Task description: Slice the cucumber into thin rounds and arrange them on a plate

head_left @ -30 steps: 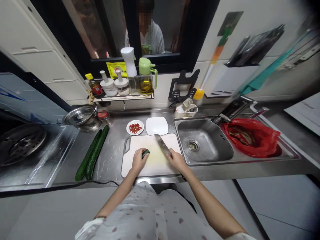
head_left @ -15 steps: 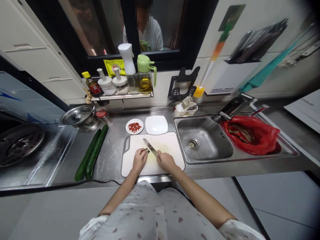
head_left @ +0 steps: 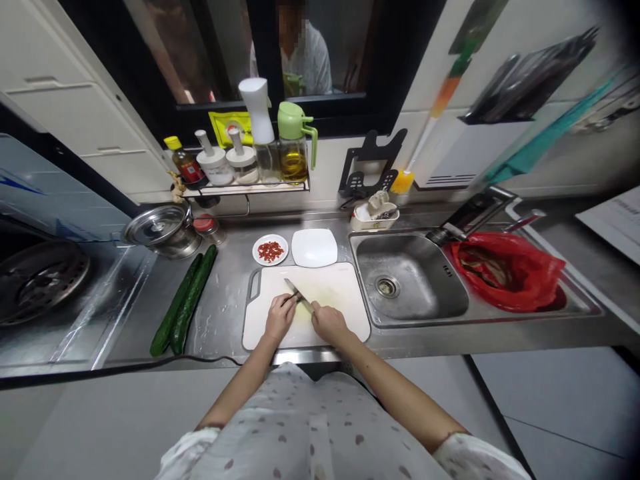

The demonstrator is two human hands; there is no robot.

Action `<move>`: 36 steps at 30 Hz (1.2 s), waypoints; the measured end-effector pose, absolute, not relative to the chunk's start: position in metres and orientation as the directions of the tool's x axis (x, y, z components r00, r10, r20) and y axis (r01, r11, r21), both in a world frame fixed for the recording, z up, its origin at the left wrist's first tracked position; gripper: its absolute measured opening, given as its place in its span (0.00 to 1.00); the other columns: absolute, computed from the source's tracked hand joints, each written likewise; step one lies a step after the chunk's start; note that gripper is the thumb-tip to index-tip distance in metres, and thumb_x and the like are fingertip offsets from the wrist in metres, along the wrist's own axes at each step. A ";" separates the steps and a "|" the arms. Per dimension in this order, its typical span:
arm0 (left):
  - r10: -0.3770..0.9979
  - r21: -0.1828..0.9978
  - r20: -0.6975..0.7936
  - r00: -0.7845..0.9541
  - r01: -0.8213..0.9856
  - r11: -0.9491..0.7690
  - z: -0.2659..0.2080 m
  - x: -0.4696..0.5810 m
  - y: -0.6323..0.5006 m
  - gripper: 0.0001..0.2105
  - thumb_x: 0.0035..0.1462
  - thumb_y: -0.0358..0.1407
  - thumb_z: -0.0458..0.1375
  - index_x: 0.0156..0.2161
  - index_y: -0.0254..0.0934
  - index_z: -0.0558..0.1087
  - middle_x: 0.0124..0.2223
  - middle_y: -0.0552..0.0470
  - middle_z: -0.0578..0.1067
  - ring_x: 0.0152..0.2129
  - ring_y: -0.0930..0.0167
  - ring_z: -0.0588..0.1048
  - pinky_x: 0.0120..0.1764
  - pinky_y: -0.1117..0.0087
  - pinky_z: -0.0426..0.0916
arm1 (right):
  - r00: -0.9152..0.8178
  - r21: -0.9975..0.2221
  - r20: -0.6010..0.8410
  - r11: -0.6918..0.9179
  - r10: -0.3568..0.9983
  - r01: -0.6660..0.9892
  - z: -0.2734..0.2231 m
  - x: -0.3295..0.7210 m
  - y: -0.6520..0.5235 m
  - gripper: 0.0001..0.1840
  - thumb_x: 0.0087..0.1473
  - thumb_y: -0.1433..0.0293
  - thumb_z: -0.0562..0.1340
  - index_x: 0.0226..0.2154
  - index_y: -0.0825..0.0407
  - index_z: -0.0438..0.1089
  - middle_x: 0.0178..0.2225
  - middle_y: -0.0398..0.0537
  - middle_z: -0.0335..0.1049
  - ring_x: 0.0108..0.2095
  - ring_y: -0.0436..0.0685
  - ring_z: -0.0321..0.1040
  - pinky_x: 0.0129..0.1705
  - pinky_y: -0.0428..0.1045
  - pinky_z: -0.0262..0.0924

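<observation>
My right hand (head_left: 330, 325) is closed round the handle of a knife (head_left: 294, 287). The blade points away and to the left over a white cutting board (head_left: 260, 320) with a grey edge. Beside the blade, the fingers of my left hand (head_left: 279, 316) are pinched together at a small dark bit, too small to name now. A faint yellow-green wet stain marks the board near the knife. Behind the board stand a small white dish (head_left: 259, 259) of chopped red pieces and a white square plate (head_left: 314, 248).
Two cucumbers (head_left: 187, 300) lie left of the board. A lidded steel pot (head_left: 170, 233) and a red-capped jar (head_left: 207, 229) stand behind them. On the right are a sink (head_left: 410, 280) and a red plastic bag (head_left: 537, 267). A rack (head_left: 250, 189) holds bottles.
The knife blade and my left fingertips have come closer together. The small dark green piece seen at my left fingers is now mostly hidden. The whole view has shifted slightly.
</observation>
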State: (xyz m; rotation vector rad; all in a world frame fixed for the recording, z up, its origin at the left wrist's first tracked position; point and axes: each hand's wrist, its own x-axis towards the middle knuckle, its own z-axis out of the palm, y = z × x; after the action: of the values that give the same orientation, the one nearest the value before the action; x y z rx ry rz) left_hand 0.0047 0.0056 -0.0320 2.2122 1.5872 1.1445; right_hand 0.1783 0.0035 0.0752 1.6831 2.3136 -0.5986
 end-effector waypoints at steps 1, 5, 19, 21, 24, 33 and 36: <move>0.870 0.551 0.476 0.128 0.728 -0.408 -0.032 0.005 0.006 0.13 0.61 0.34 0.51 0.48 0.41 0.72 0.43 0.46 0.71 0.42 0.68 0.69 0.45 0.62 0.68 | -0.320 -0.194 -0.410 0.261 0.854 0.945 0.075 0.178 0.003 0.15 0.59 0.71 0.45 0.47 0.53 0.59 0.37 0.55 0.73 0.40 0.59 0.70 0.38 0.49 0.57; 0.869 0.546 0.471 0.149 0.725 -0.420 -0.033 0.003 0.007 0.12 0.61 0.34 0.51 0.47 0.41 0.72 0.43 0.46 0.72 0.43 0.67 0.69 0.46 0.62 0.68 | -0.322 -0.194 -0.417 0.263 0.850 0.945 0.074 0.177 0.003 0.15 0.59 0.71 0.46 0.47 0.54 0.59 0.37 0.56 0.73 0.40 0.59 0.70 0.38 0.49 0.58; 0.869 0.557 0.464 0.169 0.708 -0.435 -0.032 0.002 0.008 0.12 0.61 0.35 0.51 0.46 0.41 0.73 0.45 0.47 0.72 0.44 0.67 0.69 0.46 0.61 0.68 | -0.345 -0.219 -0.433 0.274 0.833 0.936 0.072 0.172 0.008 0.15 0.59 0.74 0.46 0.46 0.56 0.61 0.38 0.57 0.72 0.42 0.57 0.70 0.40 0.48 0.59; 0.871 0.556 0.460 0.170 0.709 -0.433 -0.033 0.002 0.008 0.12 0.61 0.35 0.51 0.46 0.41 0.73 0.45 0.47 0.72 0.43 0.67 0.69 0.46 0.60 0.68 | -0.345 -0.221 -0.433 0.273 0.833 0.936 0.072 0.170 0.009 0.15 0.59 0.74 0.46 0.45 0.56 0.62 0.38 0.57 0.72 0.42 0.57 0.70 0.40 0.48 0.59; 0.873 0.553 0.456 0.176 0.712 -0.432 -0.033 0.002 0.008 0.12 0.61 0.35 0.50 0.46 0.41 0.73 0.45 0.47 0.72 0.43 0.67 0.69 0.46 0.60 0.68 | -0.337 -0.218 -0.445 0.264 0.830 0.940 0.072 0.165 0.012 0.15 0.59 0.75 0.46 0.45 0.56 0.62 0.39 0.57 0.72 0.42 0.57 0.70 0.41 0.48 0.59; 0.869 0.546 0.461 0.181 0.714 -0.438 -0.032 0.002 0.008 0.11 0.61 0.34 0.51 0.46 0.40 0.73 0.45 0.47 0.72 0.43 0.68 0.69 0.46 0.63 0.67 | -0.312 -0.217 -0.446 0.237 0.839 0.947 0.071 0.167 0.004 0.15 0.58 0.76 0.46 0.45 0.56 0.62 0.38 0.57 0.72 0.42 0.58 0.70 0.40 0.49 0.59; 0.873 0.552 0.455 0.178 0.713 -0.433 -0.031 0.002 0.008 0.11 0.61 0.34 0.51 0.45 0.40 0.72 0.44 0.47 0.72 0.42 0.68 0.69 0.46 0.62 0.68 | -0.300 -0.209 -0.489 0.224 0.819 0.952 0.070 0.175 -0.004 0.15 0.57 0.76 0.47 0.45 0.56 0.62 0.38 0.57 0.72 0.42 0.58 0.69 0.40 0.49 0.59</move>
State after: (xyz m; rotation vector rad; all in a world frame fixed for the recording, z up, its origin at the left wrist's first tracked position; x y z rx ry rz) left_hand 0.0025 0.0083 -0.0308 2.2370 1.5354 1.0979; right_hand 0.1754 -0.0044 0.0705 1.6624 2.2257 -0.6922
